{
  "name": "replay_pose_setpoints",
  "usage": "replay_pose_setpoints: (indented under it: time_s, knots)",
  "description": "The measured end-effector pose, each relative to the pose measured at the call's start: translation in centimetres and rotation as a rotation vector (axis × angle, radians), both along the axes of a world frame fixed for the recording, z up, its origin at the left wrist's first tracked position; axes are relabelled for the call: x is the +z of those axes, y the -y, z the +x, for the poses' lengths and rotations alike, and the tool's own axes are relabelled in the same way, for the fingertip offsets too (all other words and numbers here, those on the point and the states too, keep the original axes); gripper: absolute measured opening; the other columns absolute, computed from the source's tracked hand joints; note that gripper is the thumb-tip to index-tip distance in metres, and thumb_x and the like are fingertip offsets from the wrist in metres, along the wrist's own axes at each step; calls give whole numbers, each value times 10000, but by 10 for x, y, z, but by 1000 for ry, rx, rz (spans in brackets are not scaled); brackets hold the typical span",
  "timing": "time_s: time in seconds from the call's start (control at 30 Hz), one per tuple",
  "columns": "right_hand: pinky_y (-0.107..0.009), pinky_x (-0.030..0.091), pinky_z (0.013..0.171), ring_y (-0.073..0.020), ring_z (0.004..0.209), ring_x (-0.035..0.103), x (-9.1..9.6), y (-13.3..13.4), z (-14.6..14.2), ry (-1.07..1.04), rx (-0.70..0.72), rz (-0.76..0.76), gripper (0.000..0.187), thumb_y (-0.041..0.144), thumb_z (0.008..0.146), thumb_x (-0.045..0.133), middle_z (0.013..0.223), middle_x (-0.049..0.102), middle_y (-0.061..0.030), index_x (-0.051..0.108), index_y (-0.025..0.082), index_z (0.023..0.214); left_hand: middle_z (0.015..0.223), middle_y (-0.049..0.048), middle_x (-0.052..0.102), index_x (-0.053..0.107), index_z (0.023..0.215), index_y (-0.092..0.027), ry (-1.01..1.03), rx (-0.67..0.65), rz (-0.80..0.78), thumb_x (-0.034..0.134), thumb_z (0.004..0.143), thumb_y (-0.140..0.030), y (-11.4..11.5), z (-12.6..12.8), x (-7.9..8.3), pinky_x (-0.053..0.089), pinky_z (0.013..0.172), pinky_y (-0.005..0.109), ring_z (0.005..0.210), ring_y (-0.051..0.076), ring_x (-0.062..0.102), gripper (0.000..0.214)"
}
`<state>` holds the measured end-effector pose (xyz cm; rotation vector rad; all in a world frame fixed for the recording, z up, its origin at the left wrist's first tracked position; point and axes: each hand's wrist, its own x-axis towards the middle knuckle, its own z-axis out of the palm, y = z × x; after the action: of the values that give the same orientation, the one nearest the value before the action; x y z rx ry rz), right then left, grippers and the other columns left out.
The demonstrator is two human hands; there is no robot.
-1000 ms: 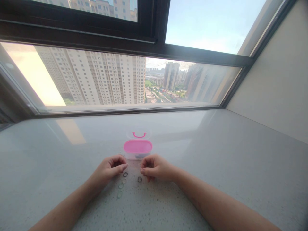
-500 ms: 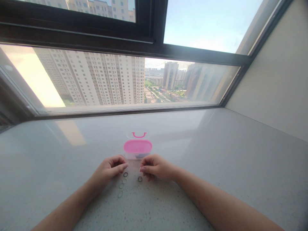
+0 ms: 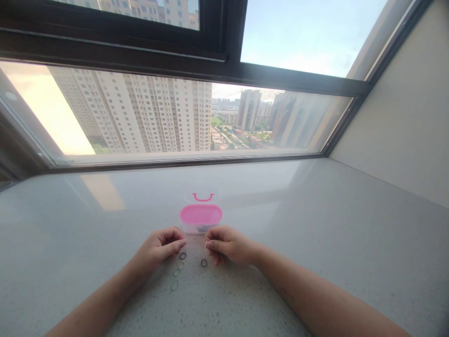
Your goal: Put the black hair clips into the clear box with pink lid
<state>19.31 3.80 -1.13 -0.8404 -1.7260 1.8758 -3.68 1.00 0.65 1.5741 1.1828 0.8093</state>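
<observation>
My left hand [image 3: 165, 244] has its thumb and fingertips pinched together; whether anything thin is between them I cannot make out. Opposite it, a short gap away, my right hand [image 3: 224, 244] is closed in a similar pinch, its contents hidden too. Just below the left fingertips lies a small dark ring [image 3: 183, 256], like a rubber band. Paler rings trail toward me from it: a whitish one [image 3: 180, 265] and two greenish ones, the nearer [image 3: 174, 285] a bit larger. Another dark ring [image 3: 204, 263] rests beside my right fingers.
Beyond my hands stands a clear oval box [image 3: 191, 228] with a pink top [image 3: 201, 214] and something dark inside. Behind it is a clear piece with a pink handle [image 3: 203, 199]. The speckled white counter [image 3: 280, 224] runs to a dark-framed window [image 3: 224, 161]; a wall [image 3: 400, 121] rises at right.
The view has shifted very slightly. Both hands keep their pinched poses almost unmoved, and the rings lie in the same arrangement.
</observation>
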Motion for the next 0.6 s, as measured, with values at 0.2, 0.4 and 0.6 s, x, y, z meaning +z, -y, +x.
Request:
replay_pose_setpoints:
  time_s: [0.2,0.4,0.6]
  knots:
    - [-171,372,401,-77,457,530,2,0,-1,16,-12,-3,214,336,807,599,613,524,37,488,155,787,622,-28,475,574,672,-164,-1,10,-11,586,780,-345,1,1,1,326,578,237,610,141,421,211]
    - [-168,392,403,-77,457,538,0,0,0,16,-15,13,243,357,778,633,613,547,29,515,145,790,628,-30,466,563,672,-161,-9,-9,-10,579,780,-358,1,2,3,316,583,242,616,141,418,225]
    - [-168,388,390,-79,448,536,0,0,-1,9,-26,22,259,376,771,641,612,551,27,524,147,797,647,-35,475,568,699,-158,-9,-23,-6,574,792,-333,1,0,0,310,594,238,627,135,415,198]
